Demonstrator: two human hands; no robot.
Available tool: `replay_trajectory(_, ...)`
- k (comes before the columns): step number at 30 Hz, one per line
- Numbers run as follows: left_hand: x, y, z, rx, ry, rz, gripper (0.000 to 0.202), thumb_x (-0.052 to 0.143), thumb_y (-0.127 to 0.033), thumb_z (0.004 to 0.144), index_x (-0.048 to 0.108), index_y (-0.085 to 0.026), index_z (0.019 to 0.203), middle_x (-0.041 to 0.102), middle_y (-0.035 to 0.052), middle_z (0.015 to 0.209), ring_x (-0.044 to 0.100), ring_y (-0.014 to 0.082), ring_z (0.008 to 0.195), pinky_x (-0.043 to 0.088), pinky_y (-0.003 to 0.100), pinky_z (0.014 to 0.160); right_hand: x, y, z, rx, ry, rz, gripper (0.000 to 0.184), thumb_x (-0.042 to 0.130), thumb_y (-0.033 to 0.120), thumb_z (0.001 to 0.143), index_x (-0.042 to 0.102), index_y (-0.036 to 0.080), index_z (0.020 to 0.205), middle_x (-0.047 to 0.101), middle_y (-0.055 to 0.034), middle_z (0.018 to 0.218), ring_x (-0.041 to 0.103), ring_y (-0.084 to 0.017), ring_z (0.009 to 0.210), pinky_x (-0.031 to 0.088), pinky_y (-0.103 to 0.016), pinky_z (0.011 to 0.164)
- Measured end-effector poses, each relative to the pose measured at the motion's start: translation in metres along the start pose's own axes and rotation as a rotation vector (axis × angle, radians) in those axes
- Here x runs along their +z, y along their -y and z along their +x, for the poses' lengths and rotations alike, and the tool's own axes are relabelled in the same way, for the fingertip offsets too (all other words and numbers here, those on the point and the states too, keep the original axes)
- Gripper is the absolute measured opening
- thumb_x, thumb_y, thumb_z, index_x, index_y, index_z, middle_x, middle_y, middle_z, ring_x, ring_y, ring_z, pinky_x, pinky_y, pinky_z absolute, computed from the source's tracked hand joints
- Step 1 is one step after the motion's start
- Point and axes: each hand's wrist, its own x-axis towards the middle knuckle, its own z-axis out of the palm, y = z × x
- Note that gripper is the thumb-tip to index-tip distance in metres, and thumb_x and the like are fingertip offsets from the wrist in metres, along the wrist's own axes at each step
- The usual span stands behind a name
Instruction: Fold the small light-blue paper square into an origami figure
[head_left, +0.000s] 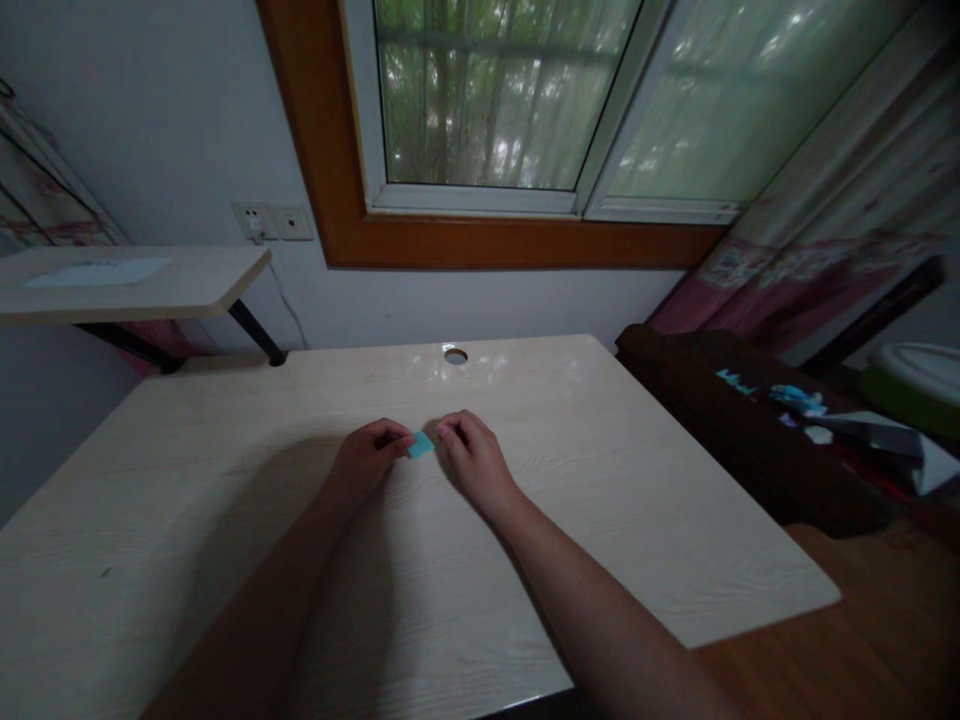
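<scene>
A small light-blue piece of paper (421, 444) lies at the middle of a pale wooden desk (187, 520). My left hand (367, 458) pinches its left edge with curled fingers. My right hand (471, 458) is curled just to the right of it, fingertips at the paper's right edge. Both forearms rest across the desk toward me.
A round cable hole (455, 355) sits near the desk's far edge. A raised shelf (127, 280) with a pale sheet stands at the left. A window (525, 110) is on the far wall. A dark cluttered piece of furniture (780, 430) and curtains stand to the right.
</scene>
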Motion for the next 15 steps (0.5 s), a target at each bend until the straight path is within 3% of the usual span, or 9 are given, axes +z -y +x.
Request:
replay_trajectory(7,0.0006,0.0074,0.0018,0.027,-0.013,-0.027,0.021,0.069,-0.040,0.076,0.071,-0.019,0.080,0.071,0.0018,0.076,0.064,0.0174,0.073,0.049,0.027,0.070,0.0011,0.0033,-0.0020,-0.096,0.170,-0.024,0.017,0.055,0.031,0.095,0.069,0.021,0.096,0.066,-0.0041,0.087,0.059,-0.017,0.080,0.044,-0.028,0.074)
replay_trajectory(15,0.0036,0.0084,0.0015,0.055,-0.002,-0.214,0.025,0.072,-0.034,0.076,0.068,-0.019,0.096,0.069,0.0001,0.072,0.065,0.0161,0.072,0.050,0.026,0.070,0.0007,0.0031,-0.0014,-0.101,0.142,-0.047,0.015,0.052,0.026,0.096,0.065,0.019,0.091,0.062,-0.0046,0.085,0.058,-0.017,0.083,0.044,-0.028,0.076)
